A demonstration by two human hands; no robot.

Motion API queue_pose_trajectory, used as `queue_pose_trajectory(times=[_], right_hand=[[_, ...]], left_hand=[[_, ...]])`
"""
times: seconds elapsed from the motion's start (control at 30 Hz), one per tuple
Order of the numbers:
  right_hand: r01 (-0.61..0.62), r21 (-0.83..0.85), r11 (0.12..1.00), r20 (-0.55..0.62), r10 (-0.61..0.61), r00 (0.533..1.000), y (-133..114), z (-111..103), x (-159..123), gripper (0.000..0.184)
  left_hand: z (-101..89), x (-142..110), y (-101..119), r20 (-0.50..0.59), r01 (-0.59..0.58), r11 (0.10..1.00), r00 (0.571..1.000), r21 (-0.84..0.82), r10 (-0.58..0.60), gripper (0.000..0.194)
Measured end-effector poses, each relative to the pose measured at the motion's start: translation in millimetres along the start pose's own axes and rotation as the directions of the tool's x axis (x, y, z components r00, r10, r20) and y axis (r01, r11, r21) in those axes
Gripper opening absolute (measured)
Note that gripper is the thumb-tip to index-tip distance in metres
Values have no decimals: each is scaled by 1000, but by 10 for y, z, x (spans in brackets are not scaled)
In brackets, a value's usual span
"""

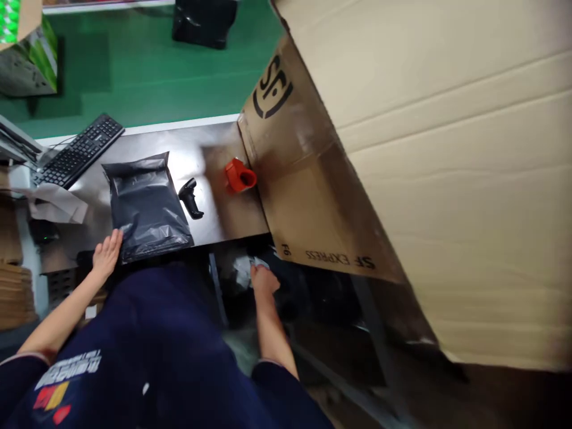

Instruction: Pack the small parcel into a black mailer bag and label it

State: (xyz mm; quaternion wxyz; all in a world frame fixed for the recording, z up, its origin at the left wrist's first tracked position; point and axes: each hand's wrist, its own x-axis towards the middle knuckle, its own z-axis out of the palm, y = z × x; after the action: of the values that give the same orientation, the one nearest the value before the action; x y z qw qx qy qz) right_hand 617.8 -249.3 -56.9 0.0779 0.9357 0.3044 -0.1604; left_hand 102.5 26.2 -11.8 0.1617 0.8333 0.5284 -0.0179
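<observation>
A black plastic mailing bag [149,208] lies flat on the metal table [210,229]. Against its lower left corner rests my left hand [107,253], fingers stretched out. Below the table's front edge, my right hand [264,279] is closed around a crumpled whitish piece [245,269], perhaps paper or film; blur hides its kind. A black barcode scanner [191,199] lies just right of the bag. Farther right sits a red tape dispenser-like holder [240,176], touching or close to the big carton's side.
A large SF Express carton [322,196] stands on the right, its flap [456,179] reaching over much of the view. At the left are a black keyboard [83,149] and crumpled paper [58,202]. Behind runs a green surface [134,77] bearing a black package [204,22] and an open box [33,59].
</observation>
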Motion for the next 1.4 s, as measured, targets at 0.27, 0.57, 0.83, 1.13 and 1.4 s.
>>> queue_pose_trajectory(times=[0.27,0.57,0.83,1.13,1.4], right_hand=[[875,137,465,-27,-881,473,-1572,-319,559,54],[961,271,-55,184,-977,-108,-2381,-454,989,65],[553,736,391,-10,-810,586,-2353,-533,653,38],[443,715,541,-208,-441,873,-3423,-813,767,54],[337,539,772,-51,-369,928,-3640,-907,828,48]], left_hand=[[85,191,-47,138,-199,980,971,30,193,81],[-95,306,-140,312,-337,941,893,-19,326,83],[-413,182,-51,166,255,682,967,-685,-195,16],[-438,1026,333,-161,347,583,745,-735,-647,42],[-496,1387,270,-78,480,619,749,-622,-658,33]])
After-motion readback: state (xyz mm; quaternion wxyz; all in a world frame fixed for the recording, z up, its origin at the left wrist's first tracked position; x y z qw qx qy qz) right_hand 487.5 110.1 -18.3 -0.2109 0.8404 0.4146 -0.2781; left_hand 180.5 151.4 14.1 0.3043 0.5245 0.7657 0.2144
